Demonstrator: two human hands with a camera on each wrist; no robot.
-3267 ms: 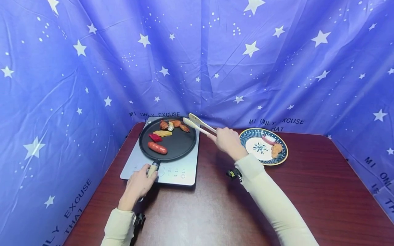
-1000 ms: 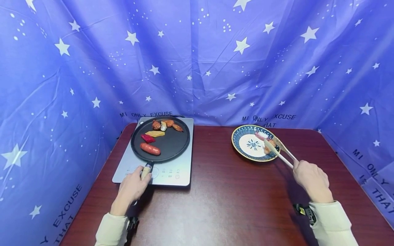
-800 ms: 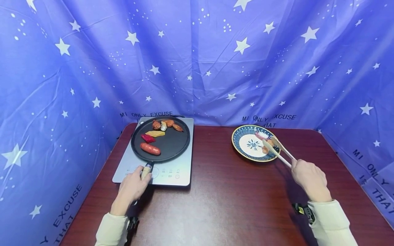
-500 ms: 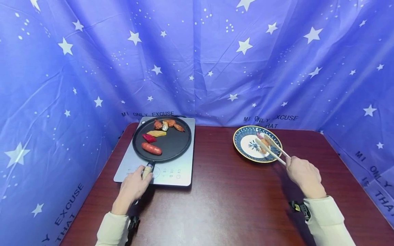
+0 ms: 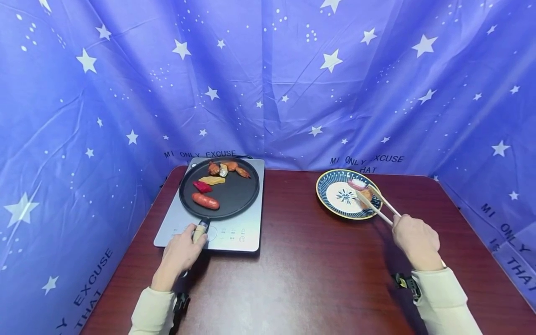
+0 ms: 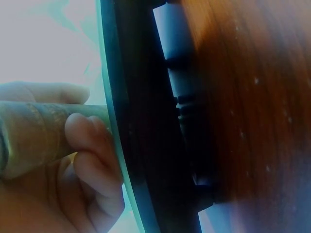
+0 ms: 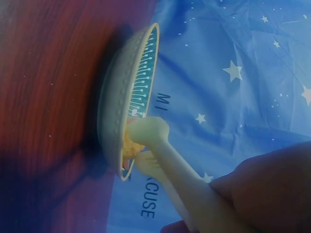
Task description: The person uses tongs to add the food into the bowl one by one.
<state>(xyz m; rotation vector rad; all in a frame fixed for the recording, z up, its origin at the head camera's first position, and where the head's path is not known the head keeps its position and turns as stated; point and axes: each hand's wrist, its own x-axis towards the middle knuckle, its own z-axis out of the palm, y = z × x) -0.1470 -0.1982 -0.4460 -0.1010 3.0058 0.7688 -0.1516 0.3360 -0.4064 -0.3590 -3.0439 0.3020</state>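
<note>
In the head view, my left hand [image 5: 182,251] grips the pale handle [image 5: 200,231] of a black frying pan [image 5: 234,200]. A sausage [image 5: 205,201], a red piece [image 5: 202,186], a yellow piece [image 5: 211,180] and several browned pieces [image 5: 231,166] lie in the pan. My right hand [image 5: 416,237] holds pale tongs [image 5: 377,211] over a blue-patterned plate [image 5: 332,195]. The tong tips stand on either side of a golden-brown breaded-looking piece [image 7: 132,144], close against it in the right wrist view; whether it is pinched is unclear. A white-and-red piece [image 5: 357,183] lies beside it.
The pan sits on a silver induction cooker [image 5: 247,239] at the table's left. The plate stands towards the back right of the dark red wooden table [image 5: 289,260]. A blue star-patterned curtain [image 5: 276,93] hangs close behind the table and at both sides.
The right hand has carried the tongs from the pan's right side across to the plate. There the tips shifted left, then slightly back right, with the breaded piece. The left hand kept its grip.
</note>
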